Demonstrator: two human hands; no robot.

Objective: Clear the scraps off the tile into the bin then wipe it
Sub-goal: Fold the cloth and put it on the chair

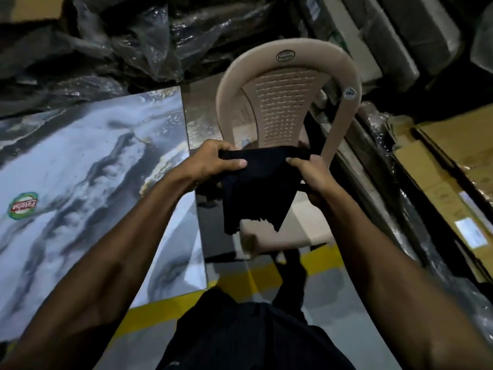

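There are two bare hands, the left hand (217,160) and the right hand (310,174), and one black cloth (260,188). I count one glossy grey-and-white marble tile (80,166), one beige plastic chair (288,102) and one round green-and-red sticker (23,205).

Pretty dim storage spot: beige plastic chair (288,102), grey floor (333,311) with a yellow stripe (160,313), plastic-wrapped stacks (106,44), cardboard boxes (453,161).

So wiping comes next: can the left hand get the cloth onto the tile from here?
Probably yes. The left hand grips the cloth just right of the tile, and nothing stands between them. The right hand also grips the cloth and would have to let go or follow.
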